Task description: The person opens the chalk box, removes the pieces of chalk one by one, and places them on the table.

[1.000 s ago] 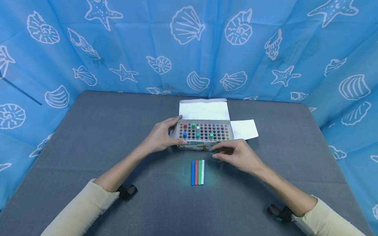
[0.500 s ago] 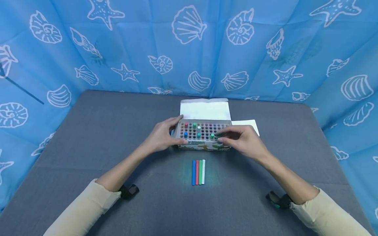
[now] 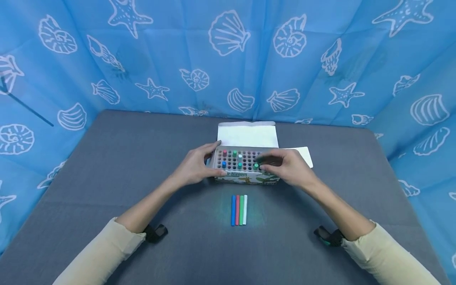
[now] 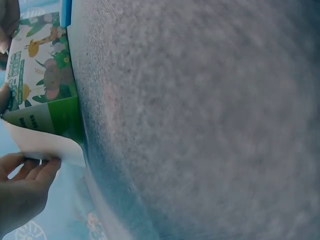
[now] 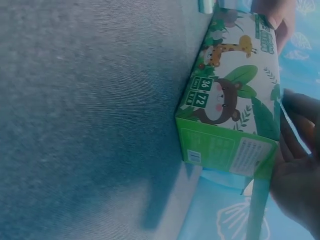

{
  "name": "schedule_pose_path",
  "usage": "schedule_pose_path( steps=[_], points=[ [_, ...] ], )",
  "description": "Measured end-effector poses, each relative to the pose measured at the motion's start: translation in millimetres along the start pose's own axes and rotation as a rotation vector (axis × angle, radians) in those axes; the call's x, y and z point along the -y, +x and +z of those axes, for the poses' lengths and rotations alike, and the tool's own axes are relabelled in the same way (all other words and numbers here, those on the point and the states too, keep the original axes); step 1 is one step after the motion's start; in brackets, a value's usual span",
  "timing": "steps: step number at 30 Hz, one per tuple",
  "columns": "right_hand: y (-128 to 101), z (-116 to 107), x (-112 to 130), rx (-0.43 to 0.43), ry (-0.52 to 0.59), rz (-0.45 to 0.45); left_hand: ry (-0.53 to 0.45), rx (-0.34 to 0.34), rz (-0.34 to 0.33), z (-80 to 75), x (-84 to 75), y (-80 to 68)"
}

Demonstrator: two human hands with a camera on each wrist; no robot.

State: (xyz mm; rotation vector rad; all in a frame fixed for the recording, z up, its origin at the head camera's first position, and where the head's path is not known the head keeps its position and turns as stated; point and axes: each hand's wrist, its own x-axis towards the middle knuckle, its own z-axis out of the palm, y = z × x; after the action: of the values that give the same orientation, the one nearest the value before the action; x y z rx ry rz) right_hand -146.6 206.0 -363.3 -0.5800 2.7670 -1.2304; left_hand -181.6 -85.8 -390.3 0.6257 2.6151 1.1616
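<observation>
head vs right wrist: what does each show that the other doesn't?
Head only: the box's open top with its grid of holes and a few chalks standing in it, four chalks lying side by side on the table, both forearms, the left hand holding the box's left end, the right hand over its right part, and the blue shell backdrop.

Right wrist only: the box's printed side close up, with a giraffe, a bear and "36 72".

Both: the box, the grey table, the right hand.
</observation>
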Motion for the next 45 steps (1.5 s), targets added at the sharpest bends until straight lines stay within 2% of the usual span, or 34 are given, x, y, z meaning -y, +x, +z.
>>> schedule_pose_path(
  steps=[6, 10, 14, 29, 38, 45],
  points=[
    [5, 2, 1, 0.053, -0.03, 0.007, 0.018, -0.003, 0.01, 0.4, -0.3, 0.4],
    [9, 5, 3, 0.079, -0.064, 0.043, 0.023, -0.002, 0.009, 0.2, -0.5, 0.6],
    [12, 7, 4, 0.074, -0.115, 0.059, 0.033, 0.003, 0.0, 0.3, -0.4, 0.5],
    [11, 14, -1, 0.002, -0.218, -0.053, 0.032, -0.001, -0.001, 0.5, 0.0, -0.5],
    [10, 13, 2, -0.007, -0.246, -0.031, 0.042, -0.005, 0.004, -0.6, 0.8, 0.6],
    [9, 15, 3, -0.033, -0.207, -0.009, 0.019, 0.002, 0.007, -0.6, 1.0, -0.7]
  ],
)
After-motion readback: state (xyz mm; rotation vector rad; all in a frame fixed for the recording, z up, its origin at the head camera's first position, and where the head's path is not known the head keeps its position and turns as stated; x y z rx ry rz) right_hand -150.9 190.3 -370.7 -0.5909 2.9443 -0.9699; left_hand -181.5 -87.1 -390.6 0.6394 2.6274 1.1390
